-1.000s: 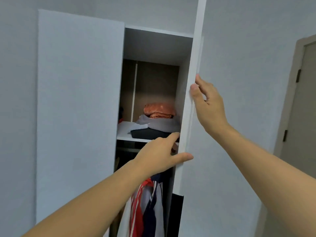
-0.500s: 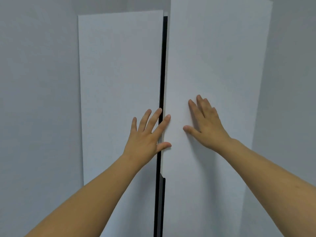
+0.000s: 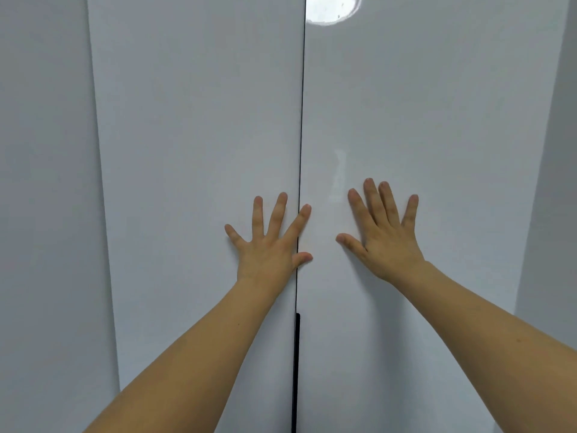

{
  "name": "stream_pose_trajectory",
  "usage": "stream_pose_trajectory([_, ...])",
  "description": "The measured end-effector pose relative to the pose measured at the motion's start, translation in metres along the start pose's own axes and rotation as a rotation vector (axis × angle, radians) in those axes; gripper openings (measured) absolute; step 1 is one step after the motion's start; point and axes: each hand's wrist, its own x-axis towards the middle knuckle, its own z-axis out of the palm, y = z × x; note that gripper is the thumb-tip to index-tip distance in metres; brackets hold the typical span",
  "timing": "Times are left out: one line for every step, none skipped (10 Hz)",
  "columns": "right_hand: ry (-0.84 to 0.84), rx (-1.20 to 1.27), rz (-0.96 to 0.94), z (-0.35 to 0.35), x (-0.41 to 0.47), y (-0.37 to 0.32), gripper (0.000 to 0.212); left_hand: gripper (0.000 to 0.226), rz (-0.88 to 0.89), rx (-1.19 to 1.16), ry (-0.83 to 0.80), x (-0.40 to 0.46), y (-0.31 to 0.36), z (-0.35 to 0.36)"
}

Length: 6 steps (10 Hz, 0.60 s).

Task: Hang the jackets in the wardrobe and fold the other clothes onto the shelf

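Note:
The white wardrobe fills the view with both doors closed. Only a thin dark seam [image 3: 300,151] runs between the left door [image 3: 199,135] and the right door [image 3: 437,135]. My left hand [image 3: 271,242] lies flat on the left door with fingers spread, its index finger and thumb reaching across the seam. My right hand [image 3: 384,232] presses flat on the right door, fingers straight. The jackets, folded clothes and shelf are hidden behind the doors.
Plain grey wall [image 3: 43,214] flanks the wardrobe on the left and more wall [image 3: 552,182] on the right. A bright round reflection [image 3: 332,7] shows at the top of the right door.
One second ago the right door stood open, showing folded clothes and hanging garments. Both hands pushed the doors together; the gap has narrowed to a thin seam, and the view has moved closer.

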Motion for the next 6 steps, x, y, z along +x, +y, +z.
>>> stream_pose_trajectory([0.052, -0.049, 0.006, 0.017, 0.006, 0.001, 0.079, 0.091, -0.003, -0.026, -0.017, 0.012, -0.004, 0.017])
stream_pose_trajectory([0.149, -0.114, -0.021, 0.028, 0.008, 0.004, 0.079, 0.086, 0.042, -0.009, 0.039, 0.015, -0.011, 0.029])
stream_pose_trajectory([0.233, -0.143, -0.044, 0.036, 0.01, 0.009, 0.079, 0.084, 0.08, -0.011, 0.096, 0.014, -0.014, 0.035])
stream_pose_trajectory([0.225, -0.179, -0.047, 0.037, 0.011, 0.01, 0.079, 0.082, 0.083, 0.012, 0.077, 0.014, -0.015, 0.037])
stream_pose_trajectory([0.133, -0.163, -0.014, 0.027, 0.01, 0.005, 0.079, 0.082, 0.046, 0.001, 0.02, 0.014, -0.012, 0.028])
stream_pose_trajectory([-0.007, -0.13, 0.031, 0.013, 0.009, -0.003, 0.078, 0.082, 0.04, -0.048, -0.069, 0.009, -0.004, 0.017])
